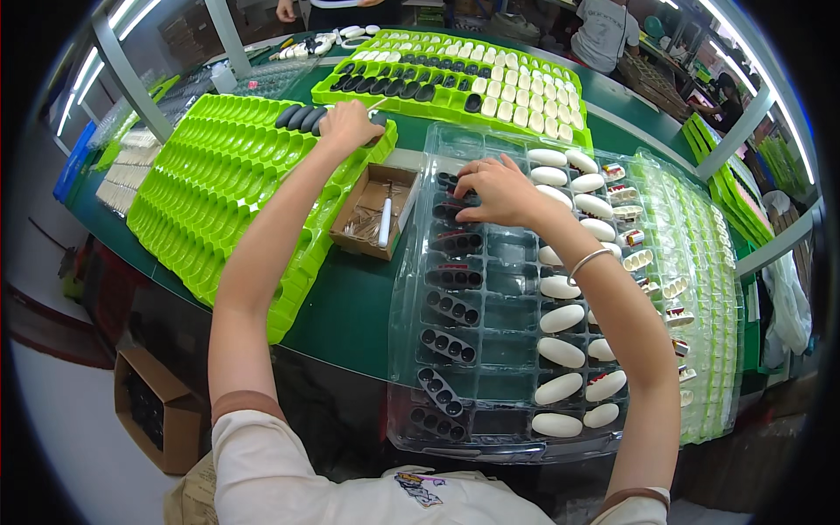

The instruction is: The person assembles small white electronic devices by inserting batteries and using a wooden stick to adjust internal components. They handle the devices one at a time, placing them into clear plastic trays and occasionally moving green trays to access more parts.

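Note:
My left hand [352, 127] is closed at the far right corner of the near green tray [210, 166], over a row of black oval pieces [302, 119]. A thin pale stick shows by its fingertips, and a dark piece lies beside them; what the fingers grip is hidden. My right hand [500, 191] reaches over the clear plastic tray [509, 328], thumb and fingers apart around the far end of its left column. That column has black parts with round holes [452, 308]. White oval pieces [561, 318] fill the columns under my right forearm.
Between the trays stands a small cardboard box [360, 210] with thin sticks and a white-handled tool [385, 220]. A farther green tray [451, 107] bears black and white pieces. More clear trays [713, 289] lie at right. Another cardboard box [171, 455] sits low at left. People stand beyond the table.

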The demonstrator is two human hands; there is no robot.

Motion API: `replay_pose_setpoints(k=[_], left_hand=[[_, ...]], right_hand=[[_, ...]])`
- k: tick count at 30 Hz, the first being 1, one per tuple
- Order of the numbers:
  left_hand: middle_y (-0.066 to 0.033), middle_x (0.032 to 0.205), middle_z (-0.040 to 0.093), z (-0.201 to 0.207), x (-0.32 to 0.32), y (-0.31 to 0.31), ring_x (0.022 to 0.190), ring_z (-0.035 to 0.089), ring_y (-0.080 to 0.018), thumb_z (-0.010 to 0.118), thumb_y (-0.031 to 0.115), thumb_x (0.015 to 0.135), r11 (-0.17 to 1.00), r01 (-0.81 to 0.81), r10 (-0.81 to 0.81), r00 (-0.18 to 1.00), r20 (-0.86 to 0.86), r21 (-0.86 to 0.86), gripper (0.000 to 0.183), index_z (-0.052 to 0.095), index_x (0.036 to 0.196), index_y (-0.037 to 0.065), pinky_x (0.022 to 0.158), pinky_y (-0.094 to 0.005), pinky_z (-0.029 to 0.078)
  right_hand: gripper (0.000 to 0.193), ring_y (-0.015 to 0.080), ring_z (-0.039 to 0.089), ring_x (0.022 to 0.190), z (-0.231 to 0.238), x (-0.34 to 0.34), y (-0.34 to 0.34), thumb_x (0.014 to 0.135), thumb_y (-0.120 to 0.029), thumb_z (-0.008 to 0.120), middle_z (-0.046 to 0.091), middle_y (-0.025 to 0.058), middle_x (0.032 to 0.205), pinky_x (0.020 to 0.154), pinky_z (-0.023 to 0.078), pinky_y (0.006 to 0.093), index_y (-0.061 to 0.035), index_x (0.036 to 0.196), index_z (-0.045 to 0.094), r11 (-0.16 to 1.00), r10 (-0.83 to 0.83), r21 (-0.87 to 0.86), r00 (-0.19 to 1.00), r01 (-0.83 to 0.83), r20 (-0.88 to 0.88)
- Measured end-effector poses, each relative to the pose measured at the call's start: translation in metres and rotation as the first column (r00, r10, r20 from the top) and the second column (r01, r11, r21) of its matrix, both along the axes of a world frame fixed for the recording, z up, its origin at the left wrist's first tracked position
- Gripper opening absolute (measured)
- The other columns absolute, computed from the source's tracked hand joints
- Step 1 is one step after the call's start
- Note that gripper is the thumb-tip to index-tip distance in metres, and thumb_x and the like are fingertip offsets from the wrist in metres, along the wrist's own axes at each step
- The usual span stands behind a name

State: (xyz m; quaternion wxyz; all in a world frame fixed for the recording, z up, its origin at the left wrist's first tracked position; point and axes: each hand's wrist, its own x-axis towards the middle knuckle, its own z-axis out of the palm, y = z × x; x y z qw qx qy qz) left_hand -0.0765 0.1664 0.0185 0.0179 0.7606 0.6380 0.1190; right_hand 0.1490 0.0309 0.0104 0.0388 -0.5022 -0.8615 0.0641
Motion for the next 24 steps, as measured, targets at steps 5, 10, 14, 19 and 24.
replay_pose_setpoints(k=[5, 10, 14, 19, 24], left_hand=[[-0.0152, 0.080, 0.060, 0.009, -0.005, -0.019, 0.082, 0.059, -0.0321, 0.065, 0.037, 0.071, 0.969, 0.022, -0.022, 1.000, -0.002, 0.245, 0.037, 0.063, 0.087, 0.003, 0.068, -0.0412, 0.048], [-0.0117, 0.072, 0.060, 0.033, 0.025, -0.114, 0.074, 0.057, -0.0283, 0.065, 0.033, 0.069, 0.683, 0.727, -0.717, 0.646, 0.263, 0.073, 0.028, 0.065, 0.069, 0.005, 0.065, -0.0367, 0.045], [-0.0053, 0.081, 0.055, 0.002, 0.042, -0.161, 0.076, 0.058, -0.0252, 0.064, 0.032, 0.071, 0.695, 0.715, -0.719, 0.688, -0.099, -0.077, 0.025, 0.063, 0.081, 0.009, 0.063, -0.0380, 0.046], [-0.0076, 0.075, 0.058, -0.008, 0.042, -0.162, 0.066, 0.058, -0.0277, 0.063, 0.020, 0.068, 0.751, 0.656, -0.660, 0.748, 0.064, 0.081, 0.017, 0.061, 0.077, 0.006, 0.059, -0.0378, 0.046], [-0.0079, 0.067, 0.062, 0.040, -0.012, -0.121, 0.063, 0.059, -0.0231, 0.062, 0.021, 0.067, 0.824, 0.489, -0.565, 0.753, 0.338, 0.287, 0.017, 0.063, 0.072, 0.004, 0.058, -0.0322, 0.046]], right_hand=[[0.022, 0.0243, 0.044, 0.108, 0.004, -0.011, 0.004, 0.065, -0.028, 0.069, 0.053, 0.0060, 0.107, 0.099, 0.023, 0.0467, -0.0137, 0.083, 0.067, 1.000, 0.002, 0.017, 0.998, -0.001, -0.059], [0.019, 0.0249, 0.044, 0.108, -0.010, 0.007, 0.005, 0.065, -0.027, 0.068, 0.053, 0.0052, 0.107, 0.099, 0.021, 0.0542, -0.0160, 0.080, 0.067, 1.000, 0.011, -0.002, 0.995, -0.011, -0.102], [0.013, 0.0257, 0.045, 0.108, -0.006, -0.003, 0.004, 0.064, -0.022, 0.065, 0.055, 0.0058, 0.106, 0.099, 0.021, 0.0539, -0.0148, 0.075, 0.067, 1.000, -0.021, 0.005, 0.996, 0.022, -0.092], [0.012, 0.0256, 0.045, 0.107, -0.002, -0.004, 0.009, 0.064, -0.018, 0.061, 0.056, 0.0061, 0.104, 0.099, 0.022, 0.0522, -0.0123, 0.073, 0.067, 0.999, -0.021, 0.044, 0.979, 0.031, -0.203], [0.016, 0.0245, 0.054, 0.094, 0.025, 0.003, 0.013, 0.062, -0.011, 0.063, 0.057, 0.0123, 0.103, 0.084, 0.041, 0.0304, -0.0032, 0.075, 0.067, 0.998, 0.019, 0.056, 0.945, -0.001, -0.325]])
